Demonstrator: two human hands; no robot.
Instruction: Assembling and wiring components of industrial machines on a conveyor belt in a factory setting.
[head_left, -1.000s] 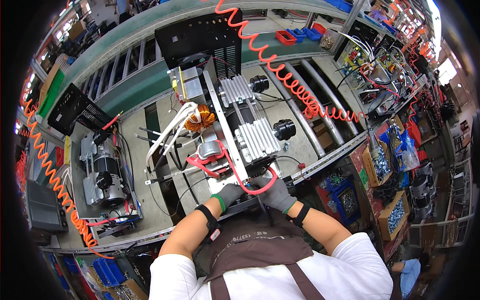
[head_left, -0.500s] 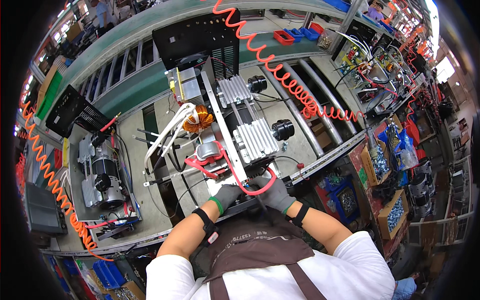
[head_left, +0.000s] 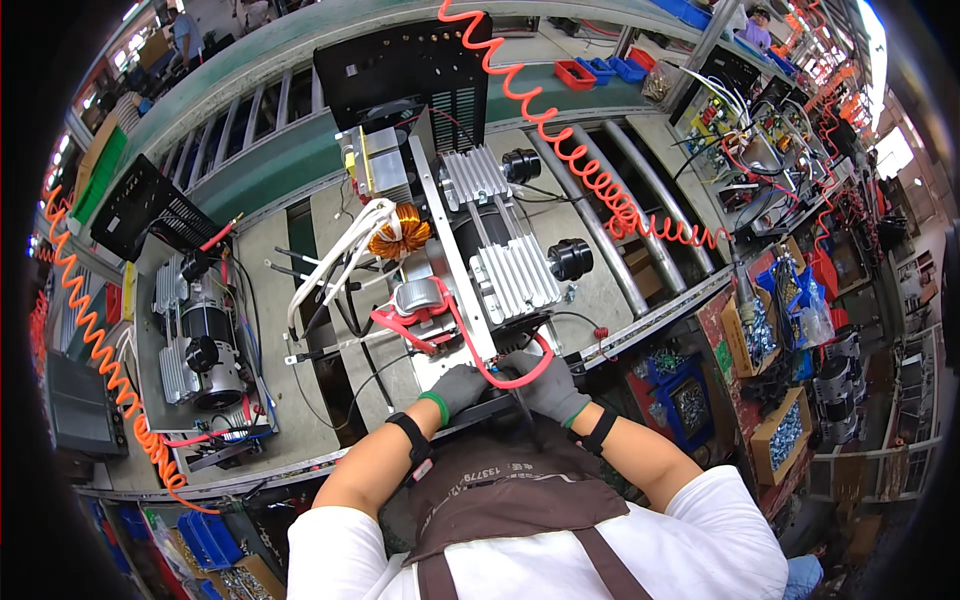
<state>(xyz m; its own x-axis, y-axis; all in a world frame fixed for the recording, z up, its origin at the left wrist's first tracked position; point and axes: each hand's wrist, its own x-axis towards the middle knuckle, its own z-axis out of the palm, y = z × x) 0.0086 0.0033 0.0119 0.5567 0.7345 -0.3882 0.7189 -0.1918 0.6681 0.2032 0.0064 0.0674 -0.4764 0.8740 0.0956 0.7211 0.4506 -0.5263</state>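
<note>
My left hand [head_left: 457, 388], in a grey glove with a green cuff, is closed at the near edge of an open machine assembly, beside the lower end of its long metal bar [head_left: 452, 240]. My right hand [head_left: 550, 388], gloved too, is curled at the same edge, just right of a thick red cable [head_left: 520, 380] that loops between the hands. The fingertips and anything in them are hidden. Beyond the hands lie finned aluminium compressor heads [head_left: 515, 276] with black round filters [head_left: 570, 259], a copper-wound ring coil [head_left: 400, 232], white cables [head_left: 335, 260] and a black vented panel [head_left: 400, 75].
A second assembly [head_left: 205, 340] stands at left, with another cluster of wired parts [head_left: 750, 140] at far right. Steel rollers [head_left: 625, 220] cross the bench. An orange coiled hose [head_left: 560, 130] hangs overhead. Screw boxes [head_left: 785, 435] and blue bins [head_left: 690, 400] are at right.
The view has shifted slightly, so the bench and machine appear a little displaced. Both hands stay at the near edge of the assembly with little visible movement.
</note>
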